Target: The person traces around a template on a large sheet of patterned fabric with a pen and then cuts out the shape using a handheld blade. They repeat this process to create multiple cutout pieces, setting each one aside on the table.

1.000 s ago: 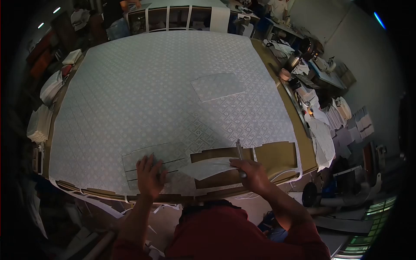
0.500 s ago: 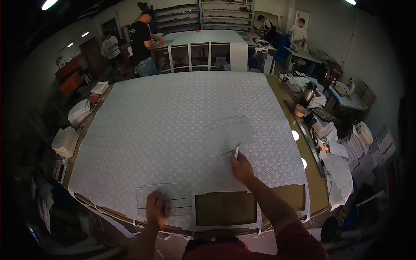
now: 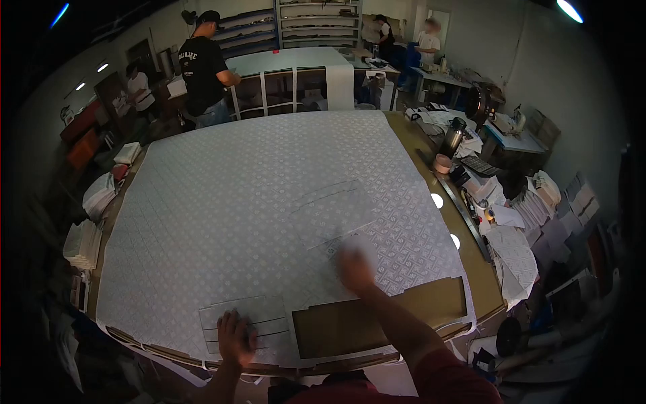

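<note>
"What has moved?"

"The right hand (image 3: 354, 268) has gone from above the brown opening (image 3: 336, 330) at the table's near edge to farther in over the patterned sheet (image 3: 229, 202). The loose white piece it was holding over that opening is out of sight now."

"How is that hand held?"

"It's blurred. There is a pale smear by its fingers, but I can't tell how far they are closed, or whether they grip anything."

"And the left hand (image 3: 237, 340)?"

"Palm down, fingers extended and slightly apart, gripping nothing. It rests on the lined panel (image 3: 272, 328), at the near left part of the sheet, just left of the brown opening."

"What is nearest the right hand?"

"The lower edge of the outlined panel (image 3: 333, 210), farther in on the sheet. The right forearm (image 3: 404, 323) crosses above the opening."

"Where is the sheet itself?"

"Spread over most of the large table, with a brown strip (image 3: 418, 145) of tabletop along its right side. A long metal ruler (image 3: 465, 214) lies there, near a pink roll (image 3: 442, 163) and a flask (image 3: 454, 137). Stacked papers (image 3: 83, 244) sit to the left."

"Anyone else?"

"A person in a black shirt (image 3: 202, 74) stands by the far table (image 3: 289, 60), well apart from these hands."
</note>
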A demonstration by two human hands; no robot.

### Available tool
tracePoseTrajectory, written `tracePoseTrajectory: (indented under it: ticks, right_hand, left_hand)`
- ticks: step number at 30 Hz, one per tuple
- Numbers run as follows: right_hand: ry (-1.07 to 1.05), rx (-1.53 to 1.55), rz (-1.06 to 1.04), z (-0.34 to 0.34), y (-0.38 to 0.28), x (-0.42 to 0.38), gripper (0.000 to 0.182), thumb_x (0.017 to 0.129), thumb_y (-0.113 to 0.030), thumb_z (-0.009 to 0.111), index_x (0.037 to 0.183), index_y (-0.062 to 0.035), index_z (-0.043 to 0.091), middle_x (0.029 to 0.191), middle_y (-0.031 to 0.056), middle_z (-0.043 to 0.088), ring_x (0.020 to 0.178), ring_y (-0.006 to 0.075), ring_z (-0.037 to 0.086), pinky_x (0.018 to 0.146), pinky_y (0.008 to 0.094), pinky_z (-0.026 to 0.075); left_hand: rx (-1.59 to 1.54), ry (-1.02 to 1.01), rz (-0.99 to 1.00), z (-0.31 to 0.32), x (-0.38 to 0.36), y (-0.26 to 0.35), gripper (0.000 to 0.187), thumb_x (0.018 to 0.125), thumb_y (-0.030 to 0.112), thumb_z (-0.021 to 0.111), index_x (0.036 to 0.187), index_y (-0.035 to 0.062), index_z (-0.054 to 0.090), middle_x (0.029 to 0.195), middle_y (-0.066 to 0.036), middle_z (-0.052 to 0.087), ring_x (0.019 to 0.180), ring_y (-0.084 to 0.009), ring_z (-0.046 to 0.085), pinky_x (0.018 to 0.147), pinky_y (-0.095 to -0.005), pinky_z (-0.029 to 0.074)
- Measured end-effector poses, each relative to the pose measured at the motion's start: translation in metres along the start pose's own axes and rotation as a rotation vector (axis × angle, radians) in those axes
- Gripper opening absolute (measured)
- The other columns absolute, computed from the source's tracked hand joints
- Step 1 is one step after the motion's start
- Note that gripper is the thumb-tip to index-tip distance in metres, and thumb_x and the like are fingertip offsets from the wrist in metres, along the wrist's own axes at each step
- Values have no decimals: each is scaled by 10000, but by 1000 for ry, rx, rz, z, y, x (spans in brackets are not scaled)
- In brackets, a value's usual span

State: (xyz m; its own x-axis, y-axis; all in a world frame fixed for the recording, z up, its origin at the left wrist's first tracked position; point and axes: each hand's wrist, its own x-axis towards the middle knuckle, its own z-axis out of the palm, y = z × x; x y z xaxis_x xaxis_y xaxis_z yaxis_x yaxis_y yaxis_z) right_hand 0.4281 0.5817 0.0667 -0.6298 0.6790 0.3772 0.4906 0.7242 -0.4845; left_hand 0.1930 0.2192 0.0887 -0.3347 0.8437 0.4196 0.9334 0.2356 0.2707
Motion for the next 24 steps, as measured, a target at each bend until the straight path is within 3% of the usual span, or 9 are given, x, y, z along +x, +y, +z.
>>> tracePoseTrajectory:
  ticks: [2, 6, 8, 12, 16, 20, 24]
  right_hand:
    - [-79, 15, 120, 3, -6, -4, 468, 792, -39, 683, 1241, -72, 558, 1293, 230, 647, 1260, 495, 560, 1115, 537, 447]
    - [30, -67, 144, 22, -53, -45, 431, 800, -39, 694, 1209, -71, 562, 1274, 216, 651, 1252, 482, 567, 1092, 539, 462]
    - [89, -108, 64, 32, -96, -79, 428, 800, -37, 706, 1202, -63, 564, 1264, 212, 656, 1256, 485, 566, 1080, 545, 469]
    - [89, 64, 225, 47, -188, -142, 493, 825, -107, 716, 1284, -15, 562, 1183, 230, 674, 1237, 484, 573, 1145, 542, 413]
    - [60, 7, 128, 48, -247, -172, 633, 828, -120, 733, 1404, 32, 520, 1207, 209, 675, 1261, 466, 574, 1168, 547, 391]
    - [130, -89, 85, 54, -254, -180, 671, 820, -119, 741, 1430, 39, 511, 1250, 204, 674, 1295, 461, 571, 1163, 553, 399]
    - [122, -73, 102, 57, -249, -181, 575, 811, -120, 750, 1334, 27, 561, 1344, 219, 646, 1328, 457, 556, 1152, 558, 410]
  left_hand:
    - [2, 1, 13, -3, -5, -4, 433, 866, 313, 723, 1206, 50, 666, 1380, -283, 572, 1308, -513, 498, 1128, -643, 362]
    - [-153, -50, 121, -10, -2, -4, 437, 875, 301, 751, 1221, 48, 664, 1329, -236, 619, 1273, -500, 541, 1111, -650, 377]
    - [-265, -82, 182, -15, -6, -7, 434, 895, 287, 748, 1246, 50, 653, 1297, -199, 644, 1261, -473, 569, 1103, -654, 383]
    - [-372, -48, 259, -16, -12, -15, 431, 886, 248, 758, 1253, 60, 633, 1305, -186, 647, 1267, -422, 583, 1110, -633, 391]
    - [-440, -91, 256, -21, -11, -27, 429, 902, 218, 736, 1282, 52, 627, 1310, -201, 645, 1280, -418, 580, 1115, -630, 395]
    - [-860, -219, 87, -26, -6, -55, 480, 921, 226, 717, 1354, 60, 594, 1426, -222, 583, 1350, -460, 525, 1161, -636, 355]
    - [-321, -93, 211, -28, 3, -130, 585, 878, 296, 780, 1380, 68, 584, 1464, -250, 520, 1389, -498, 453, 1158, -638, 343]
